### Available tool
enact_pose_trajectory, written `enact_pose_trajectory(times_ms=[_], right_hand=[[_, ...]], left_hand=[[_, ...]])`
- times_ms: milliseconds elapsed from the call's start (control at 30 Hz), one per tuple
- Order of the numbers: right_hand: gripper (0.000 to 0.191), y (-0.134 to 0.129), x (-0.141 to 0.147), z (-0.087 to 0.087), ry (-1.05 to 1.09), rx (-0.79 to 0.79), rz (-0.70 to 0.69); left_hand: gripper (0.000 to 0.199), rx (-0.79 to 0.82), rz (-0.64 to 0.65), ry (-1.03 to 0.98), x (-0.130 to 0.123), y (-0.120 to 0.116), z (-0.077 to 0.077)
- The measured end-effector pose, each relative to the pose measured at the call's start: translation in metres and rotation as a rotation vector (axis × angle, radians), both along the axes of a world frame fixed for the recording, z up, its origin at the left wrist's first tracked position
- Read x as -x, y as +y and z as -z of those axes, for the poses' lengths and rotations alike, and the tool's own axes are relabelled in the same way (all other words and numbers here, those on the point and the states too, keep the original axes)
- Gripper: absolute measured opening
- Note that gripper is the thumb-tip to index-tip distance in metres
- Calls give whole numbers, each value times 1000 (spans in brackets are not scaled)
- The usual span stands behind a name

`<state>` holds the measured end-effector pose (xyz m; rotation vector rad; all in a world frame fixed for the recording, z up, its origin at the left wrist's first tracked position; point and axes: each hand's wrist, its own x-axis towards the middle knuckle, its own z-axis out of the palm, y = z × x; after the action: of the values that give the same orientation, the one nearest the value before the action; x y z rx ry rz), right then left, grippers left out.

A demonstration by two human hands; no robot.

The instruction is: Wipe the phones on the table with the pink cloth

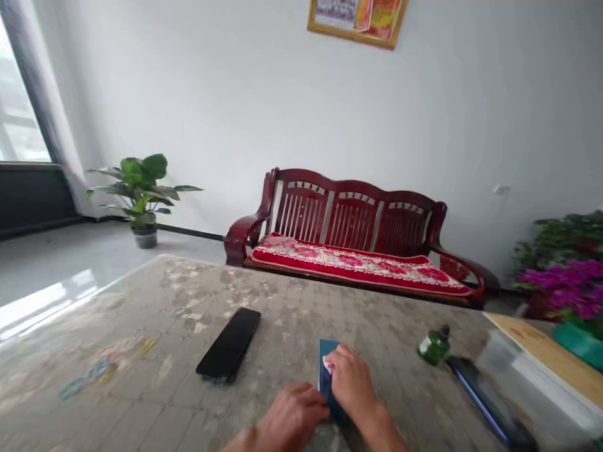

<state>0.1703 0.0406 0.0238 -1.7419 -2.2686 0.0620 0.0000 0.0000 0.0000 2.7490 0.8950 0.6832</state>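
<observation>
Blue slab (328, 349) lies on the table (292, 342); the left hand (296, 413), fingers together, meets its edge, probably to stop sliding, though any grip is unclear. The right hand (351, 382) clamps a pale wad (328, 365) against it, seemingly for firm contact.

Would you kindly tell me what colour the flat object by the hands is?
The flat object is blue, seen best in the head view.
</observation>
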Motion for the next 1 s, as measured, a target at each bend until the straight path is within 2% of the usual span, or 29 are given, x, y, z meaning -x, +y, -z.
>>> enact_pose_trajectory(times_ms=[133, 367, 633, 867, 1000], right_hand=[[29, -3, -4, 0, 34, 1, -3], [32, 10, -4, -1, 37, -40, 45], [30, -4, -3, 3, 41, -40, -11], [32, 10, -6, -1, 33, -47, 36], [31, 5, -6, 1, 46, -45, 28]], left_hand=[[10, 27, 5, 1, 2, -5, -1], [15, 49, 36, -25, 5, -6, 0], [16, 41, 27, -21, 5, -5, -2], [15, 50, 36, -29, 6, -6, -2], [15, 28, 32, -22, 5, -5, 0]])
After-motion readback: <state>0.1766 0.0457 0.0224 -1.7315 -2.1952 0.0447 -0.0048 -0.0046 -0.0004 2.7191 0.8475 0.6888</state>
